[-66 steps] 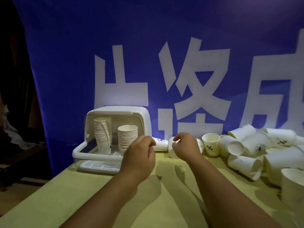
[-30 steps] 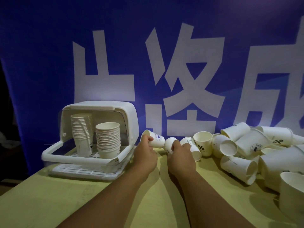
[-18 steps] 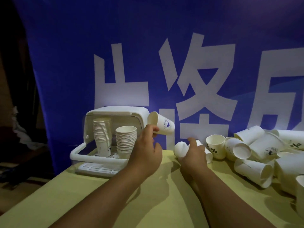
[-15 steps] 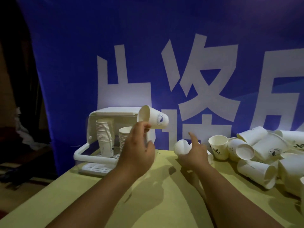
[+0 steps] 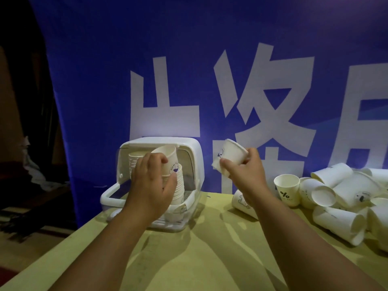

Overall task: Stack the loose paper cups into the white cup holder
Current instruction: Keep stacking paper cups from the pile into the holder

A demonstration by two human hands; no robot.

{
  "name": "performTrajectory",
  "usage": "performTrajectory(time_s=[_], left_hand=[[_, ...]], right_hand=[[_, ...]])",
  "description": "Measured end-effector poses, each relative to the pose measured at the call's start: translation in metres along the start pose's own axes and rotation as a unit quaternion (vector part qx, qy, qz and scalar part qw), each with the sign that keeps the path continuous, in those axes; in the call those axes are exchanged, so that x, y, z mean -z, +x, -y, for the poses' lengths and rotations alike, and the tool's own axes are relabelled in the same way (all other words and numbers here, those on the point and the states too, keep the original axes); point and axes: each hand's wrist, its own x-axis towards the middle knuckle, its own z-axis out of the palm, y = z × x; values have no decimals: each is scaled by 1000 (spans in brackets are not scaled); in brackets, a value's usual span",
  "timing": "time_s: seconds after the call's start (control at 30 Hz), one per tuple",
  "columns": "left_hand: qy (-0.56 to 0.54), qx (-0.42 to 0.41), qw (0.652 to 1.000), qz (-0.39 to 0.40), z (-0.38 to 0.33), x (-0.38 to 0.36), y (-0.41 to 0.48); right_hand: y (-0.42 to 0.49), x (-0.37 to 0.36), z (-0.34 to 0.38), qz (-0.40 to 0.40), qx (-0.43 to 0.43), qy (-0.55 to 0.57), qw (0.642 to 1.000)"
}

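Left hand [image 5: 151, 185] grips tilted paper cup [image 5: 168, 158] over right stack [image 5: 179, 192] in white cup holder [image 5: 195, 156], apparently to nest it; right hand [image 5: 245, 173] pinches second cup [image 5: 231, 156], likely queued next.

Dim overall. Forearm shadows fall across the desk [image 5: 199, 259]. The left edge is near black. Wide-angle distortion bends the banner [image 5: 210, 59] at the borders.
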Motion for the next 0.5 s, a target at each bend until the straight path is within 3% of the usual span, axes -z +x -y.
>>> performTrajectory(time_s=[0.07,0.2,0.27,0.37,0.5], left_hand=[[48,-3,999,23,1,-2,0],[125,105,981,107,6,-9,-3],[147,106,976,125,8,-13,-5],[63,74,987,130,9,-21,-6],[-15,66,996,53,4,-28,-8]], right_hand=[[-3,-5,8,6,24,-16,1000],[-12,-14,22,36,93,-71,992],[-17,-19,29,40,119,-94,988],[-26,-27,37,37,146,-105,983],[-34,-37,42,39,183,-115,976]])
